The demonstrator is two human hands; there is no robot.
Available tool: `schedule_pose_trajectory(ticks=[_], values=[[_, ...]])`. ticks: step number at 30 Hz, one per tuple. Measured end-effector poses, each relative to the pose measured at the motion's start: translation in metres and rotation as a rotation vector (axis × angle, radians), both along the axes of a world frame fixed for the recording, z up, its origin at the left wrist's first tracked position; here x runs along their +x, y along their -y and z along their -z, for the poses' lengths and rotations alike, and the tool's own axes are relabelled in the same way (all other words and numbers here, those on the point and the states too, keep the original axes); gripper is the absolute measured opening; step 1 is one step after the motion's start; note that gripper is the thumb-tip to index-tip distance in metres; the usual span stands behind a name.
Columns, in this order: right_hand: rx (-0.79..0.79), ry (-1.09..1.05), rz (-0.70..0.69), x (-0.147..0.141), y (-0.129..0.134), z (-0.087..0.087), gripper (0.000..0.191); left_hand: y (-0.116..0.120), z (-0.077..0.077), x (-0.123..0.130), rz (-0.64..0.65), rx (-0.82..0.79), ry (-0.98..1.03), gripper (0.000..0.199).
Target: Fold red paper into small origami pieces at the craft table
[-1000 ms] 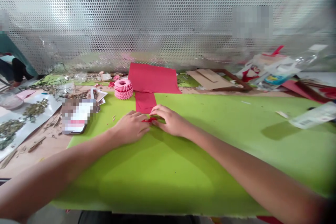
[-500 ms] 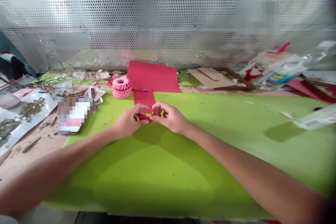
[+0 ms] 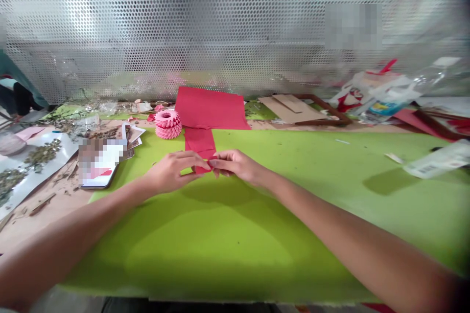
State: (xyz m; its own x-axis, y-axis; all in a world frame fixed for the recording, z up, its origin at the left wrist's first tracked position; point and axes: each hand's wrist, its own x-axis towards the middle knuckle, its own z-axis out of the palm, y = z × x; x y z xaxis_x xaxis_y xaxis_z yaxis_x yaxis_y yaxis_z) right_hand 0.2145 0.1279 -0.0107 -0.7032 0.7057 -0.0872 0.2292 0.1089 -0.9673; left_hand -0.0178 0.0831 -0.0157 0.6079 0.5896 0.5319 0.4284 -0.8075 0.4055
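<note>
- Head view, hands: the left hand (image 3: 171, 172) and the right hand (image 3: 235, 165) are reaching in from the near side, fingers curled, and their fingertips are meeting and pinching the near end of a red paper strip (image 3: 198, 143) (the pinched end is partly hidden behind the fingers).
- Head view, strip: it is lying on a green mat (image 3: 235, 249), running far from the hands to the near edge of a larger red paper sheet (image 3: 209, 108).
- Head view, around the hands: a pink folded paper rosette (image 3: 168, 124) is standing just left of the strip, and a pixelated card (image 3: 99, 164) is lying further left (its face is unreadable).
- Head view, farther off: cardboard pieces (image 3: 290, 108) are resting far right, a plastic bag (image 3: 374, 92) is heaped beyond them, and a perforated metal panel (image 3: 235, 24) is rising behind everything.
</note>
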Motion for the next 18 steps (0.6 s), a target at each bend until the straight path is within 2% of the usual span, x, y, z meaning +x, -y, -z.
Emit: schedule_pose_trajectory(ticks=[4, 7, 9, 11, 13, 15, 18], values=[[-0.040, -0.021, -0.005, -0.003, 0.005, -0.002, 0.037, 0.002, 0.000, 0.001, 0.024, -0.058, 0.091, 0.013], [-0.036, -0.027, -0.007, -0.006, 0.008, 0.000, 0.037, 0.003, 0.002, 0.005, -0.059, -0.264, 0.230, 0.012], [-0.004, -0.063, 0.031, -0.009, 0.009, 0.003, 0.038, 0.003, 0.004, 0.009, -0.123, -0.424, 0.338, 0.029], [0.049, -0.107, 0.095, -0.011, 0.011, 0.006, 0.040, 0.004, 0.005, 0.014, -0.119, -0.569, 0.417, 0.036], [0.112, -0.133, 0.160, -0.013, 0.013, 0.008, 0.039, 0.005, 0.005, 0.018, -0.071, -0.669, 0.416, 0.029], [0.174, -0.130, 0.198, -0.013, 0.016, 0.008, 0.037, 0.007, 0.003, 0.022, -0.053, -0.702, 0.376, 0.034], [0.229, -0.116, 0.215, -0.013, 0.021, 0.006, 0.033, 0.010, 0.000, 0.024, -0.110, -0.672, 0.339, 0.037]])
